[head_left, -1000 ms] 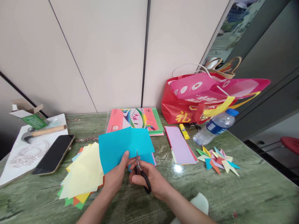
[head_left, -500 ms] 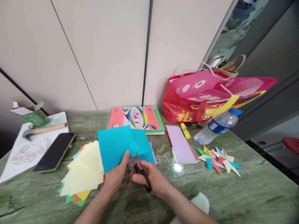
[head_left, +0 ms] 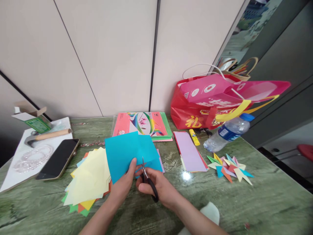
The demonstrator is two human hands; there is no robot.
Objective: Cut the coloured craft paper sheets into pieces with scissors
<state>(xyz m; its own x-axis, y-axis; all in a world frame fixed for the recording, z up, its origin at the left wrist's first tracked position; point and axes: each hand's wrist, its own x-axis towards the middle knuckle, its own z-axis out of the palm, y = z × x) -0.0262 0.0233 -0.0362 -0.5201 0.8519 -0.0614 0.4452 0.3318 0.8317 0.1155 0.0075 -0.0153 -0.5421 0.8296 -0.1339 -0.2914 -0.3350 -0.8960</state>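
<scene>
A sheet of blue paper (head_left: 122,153) is pinched in my left hand (head_left: 126,184), the thumb lying on its face. My right hand (head_left: 158,186) grips black-handled scissors (head_left: 152,186), whose blades point up at the lower edge of the blue paper. A crease or cut line runs up the sheet near its middle; I cannot tell which. To the left of my hands lies a fanned stack of coloured paper squares (head_left: 88,176), pale yellow on top. Behind the blue paper rests a pack of coloured paper (head_left: 141,122).
Lilac-topped paper strips (head_left: 190,153), a yellow glue stick (head_left: 194,137), a folded paper star (head_left: 231,166) and a water bottle (head_left: 228,132) lie on the right, before a red bag (head_left: 186,111). On the left are a phone (head_left: 58,160), a hammer (head_left: 49,135) and clear beads (head_left: 34,158).
The left part of the blue paper has shifted slightly right and tilted in my left hand. My right hand and the scissors have hardly moved.
</scene>
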